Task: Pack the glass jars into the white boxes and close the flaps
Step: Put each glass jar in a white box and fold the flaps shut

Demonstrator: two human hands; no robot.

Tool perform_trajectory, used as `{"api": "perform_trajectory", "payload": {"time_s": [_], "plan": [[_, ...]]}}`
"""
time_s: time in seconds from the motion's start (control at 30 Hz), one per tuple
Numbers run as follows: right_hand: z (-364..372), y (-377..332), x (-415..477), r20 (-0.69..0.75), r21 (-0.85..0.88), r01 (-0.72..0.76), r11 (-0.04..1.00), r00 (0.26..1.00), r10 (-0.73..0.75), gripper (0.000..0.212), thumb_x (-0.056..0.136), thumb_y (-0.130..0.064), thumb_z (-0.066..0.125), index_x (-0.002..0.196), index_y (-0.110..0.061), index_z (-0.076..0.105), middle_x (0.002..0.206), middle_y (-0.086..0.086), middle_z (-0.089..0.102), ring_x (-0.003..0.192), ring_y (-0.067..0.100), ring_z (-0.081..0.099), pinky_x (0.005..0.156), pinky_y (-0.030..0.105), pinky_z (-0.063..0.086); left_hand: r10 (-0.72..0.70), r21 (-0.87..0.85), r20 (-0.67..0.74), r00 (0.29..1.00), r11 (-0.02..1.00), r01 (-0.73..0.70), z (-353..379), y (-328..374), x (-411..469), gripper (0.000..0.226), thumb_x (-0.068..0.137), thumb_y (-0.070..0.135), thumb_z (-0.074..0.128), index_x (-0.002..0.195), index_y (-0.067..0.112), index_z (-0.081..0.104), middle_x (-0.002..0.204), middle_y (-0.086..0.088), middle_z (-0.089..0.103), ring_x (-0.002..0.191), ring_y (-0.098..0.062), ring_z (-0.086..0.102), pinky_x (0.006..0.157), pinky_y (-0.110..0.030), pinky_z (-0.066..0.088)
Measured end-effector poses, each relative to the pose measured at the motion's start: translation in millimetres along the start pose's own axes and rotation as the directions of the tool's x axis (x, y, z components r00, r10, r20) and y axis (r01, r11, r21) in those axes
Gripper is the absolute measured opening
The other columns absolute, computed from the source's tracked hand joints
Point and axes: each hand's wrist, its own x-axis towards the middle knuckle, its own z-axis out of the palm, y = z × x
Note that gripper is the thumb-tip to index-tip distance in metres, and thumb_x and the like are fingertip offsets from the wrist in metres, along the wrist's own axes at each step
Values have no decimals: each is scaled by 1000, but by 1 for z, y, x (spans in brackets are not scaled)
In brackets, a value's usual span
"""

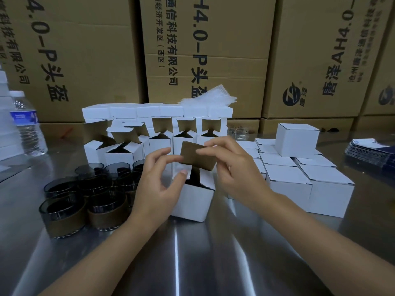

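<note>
A white box (192, 201) stands open on the steel table in front of me, its inside dark. My right hand (233, 167) pinches the box's brown-lined top flap (197, 158) and holds it raised. My left hand (159, 180) curls against the box's left side, thumb on a white side flap. Several dark glass jars (89, 195) with brown sleeves stand to the left. Behind them is a row of open white boxes (162, 139) with raised flaps. Closed white boxes (307, 178) are stacked at the right.
A water bottle (27, 124) stands at the far left. Bubble wrap (209, 97) lies on the back boxes. Large brown cartons (213, 50) wall off the back. A stack of dark cards (372, 150) sits far right. Clear glasses (239, 131) stand behind the boxes.
</note>
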Motion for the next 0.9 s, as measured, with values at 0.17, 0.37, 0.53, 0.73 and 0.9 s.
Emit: {"api": "perform_trajectory", "payload": {"time_s": [0.17,0.37,0.53,0.73,0.9], "plan": [[-3,-4,-9,-81,66,4,998,997,2,44,81,10,41,103,-13,72,108,3,54,98,5,50,76,7,34,-69,-186,3,998,980,69,1,3,3,22,80,32,47,87,33,68,122,14,54,107,20,45,78,5,31],[-8,-9,-13,-204,136,-48,990,976,75,38,85,5,47,103,-18,73,103,-8,54,96,-4,51,77,7,37,-161,-318,163,974,925,206,1,0,1,27,86,5,58,90,28,71,92,9,71,88,-7,65,72,-17,49],[-6,-2,-14,-85,67,-177,982,979,183,40,92,-6,54,129,-22,57,137,-18,35,118,-9,40,91,8,41,-159,-236,270,950,945,225,3,2,-3,32,76,12,61,100,33,67,111,-2,64,107,-15,59,92,-27,48],[-5,8,-18,123,-93,-212,973,967,222,52,95,-25,51,145,-23,35,148,-30,11,116,-31,11,91,-4,21,-141,-211,322,936,953,216,4,1,-2,43,87,-3,57,109,34,62,109,3,63,106,-14,59,81,-12,47],[-5,8,-16,62,-144,-208,968,974,218,39,93,-31,56,129,-16,56,130,-23,25,103,-14,27,84,10,30,-154,-129,354,923,969,211,4,-1,-2,49,73,28,50,118,45,57,116,8,56,108,0,52,93,-17,43]]}}
